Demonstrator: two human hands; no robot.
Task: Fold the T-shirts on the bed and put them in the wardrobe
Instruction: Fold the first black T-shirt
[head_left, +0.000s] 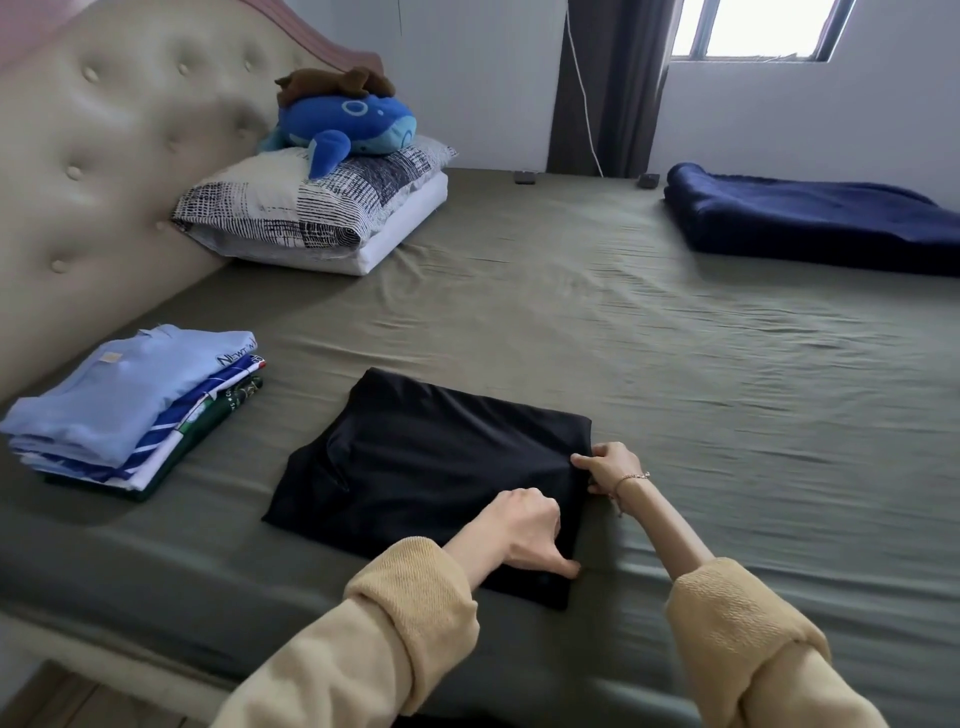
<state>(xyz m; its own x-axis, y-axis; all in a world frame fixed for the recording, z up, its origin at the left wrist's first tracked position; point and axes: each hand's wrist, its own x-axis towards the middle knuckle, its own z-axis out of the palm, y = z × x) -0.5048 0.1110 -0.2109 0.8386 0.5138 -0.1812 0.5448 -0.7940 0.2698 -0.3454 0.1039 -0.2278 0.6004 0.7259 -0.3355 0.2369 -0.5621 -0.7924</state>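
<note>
Both hands pinch one edge of the black T-shirt, flat on the bed: left hand near corner, right hand far corner, probably to fold it. Finished stack waits leftward.

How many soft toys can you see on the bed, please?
2: a blue whale lies on the pillows by the headboard, and a brown toy lies on top of the whale. None shows elsewhere.

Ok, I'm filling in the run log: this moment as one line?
stage: folding | left hand: grips black T-shirt near edge | right hand: pinches its right edge | folded stack: on bed, left
</note>
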